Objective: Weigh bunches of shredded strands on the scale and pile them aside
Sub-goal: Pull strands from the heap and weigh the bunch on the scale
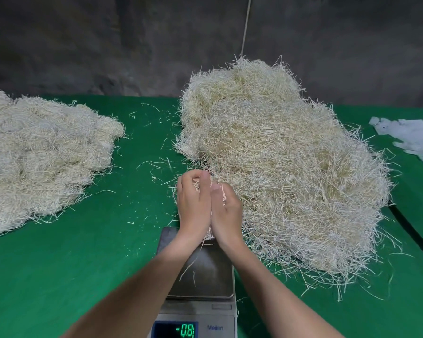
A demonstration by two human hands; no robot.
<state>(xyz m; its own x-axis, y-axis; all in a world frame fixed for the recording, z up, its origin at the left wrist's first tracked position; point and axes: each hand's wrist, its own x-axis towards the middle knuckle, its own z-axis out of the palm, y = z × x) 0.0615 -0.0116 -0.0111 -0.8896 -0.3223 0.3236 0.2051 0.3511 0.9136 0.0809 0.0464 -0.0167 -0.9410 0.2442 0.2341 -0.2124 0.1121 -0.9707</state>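
A big heap of pale shredded strands (279, 167) covers the right half of the green table. A flatter pile of weighed strands (39, 154) lies at the left. My left hand (193, 203) and my right hand (226, 211) are pressed together at the heap's near-left edge, cupping a small bunch of strands (216, 193) between the palms. The bunch is mostly hidden by the hands. Under my wrists stands the scale (205, 276), its steel pan bare but for a few stray strands. Its display (185, 330) reads -0.8.
Green cloth table (71, 264) with loose strands scattered between the two piles. White plastic scraps (413, 137) lie at the far right edge. A dark wall rises behind, with a thin cord (246, 25) hanging down it.
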